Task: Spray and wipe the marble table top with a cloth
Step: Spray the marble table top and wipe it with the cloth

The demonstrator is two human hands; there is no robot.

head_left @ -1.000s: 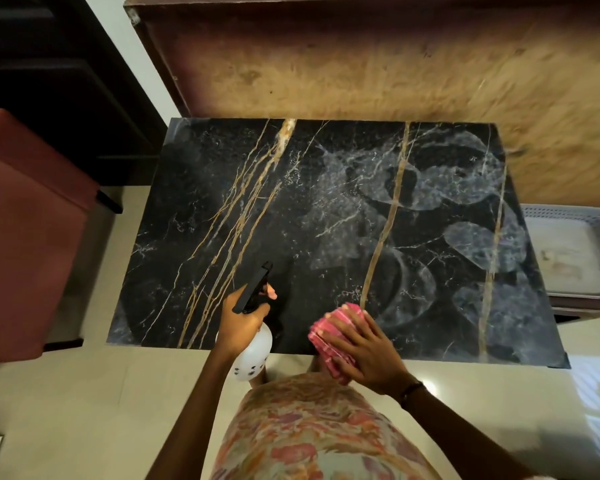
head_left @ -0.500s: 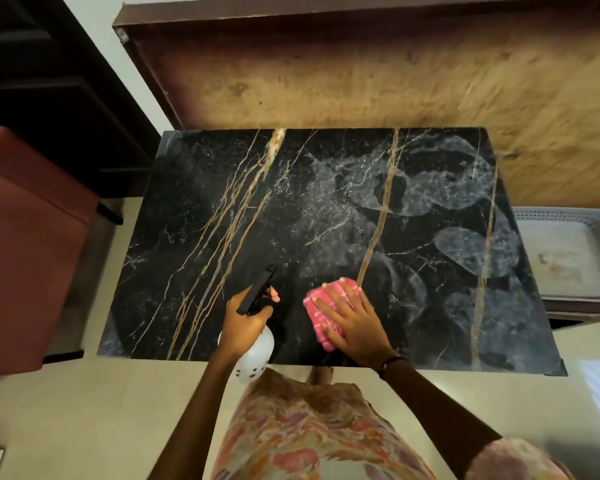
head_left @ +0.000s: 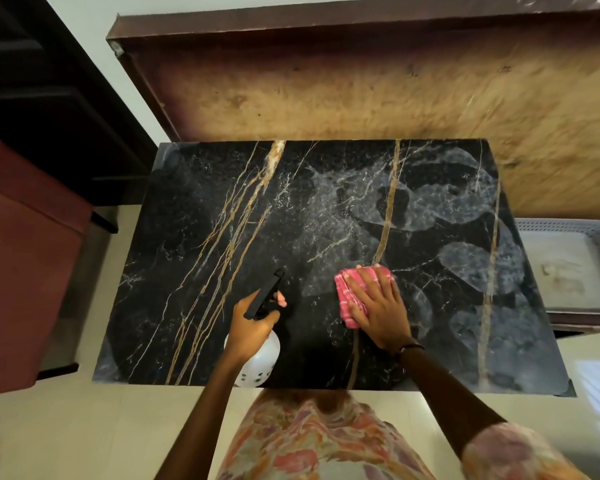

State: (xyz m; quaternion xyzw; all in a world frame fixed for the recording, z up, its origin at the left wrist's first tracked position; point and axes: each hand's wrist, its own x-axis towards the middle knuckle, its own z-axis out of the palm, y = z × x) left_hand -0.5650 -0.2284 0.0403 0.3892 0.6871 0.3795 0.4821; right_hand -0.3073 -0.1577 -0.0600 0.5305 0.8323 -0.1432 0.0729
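A black marble table top (head_left: 201, 237) with gold and white veins fills the middle of the view. Greyish wet smears cover its right half. My left hand (head_left: 253, 323) grips a white spray bottle (head_left: 258, 362) by its black trigger head, near the table's front edge. To its right, my right hand (head_left: 378, 310) lies flat with spread fingers on a folded pink cloth (head_left: 349, 289), pressing it onto the marble near the front middle.
A brown wooden panel (head_left: 361, 84) stands behind the table. A red-brown seat (head_left: 25, 258) sits at the left. A white plastic basket (head_left: 568, 265) stands at the right. Pale floor tiles (head_left: 84, 438) lie below the table's front edge.
My right hand has pushed the pink cloth from the front edge further onto the marble, away from me. My left hand still holds the spray bottle in about the same place.
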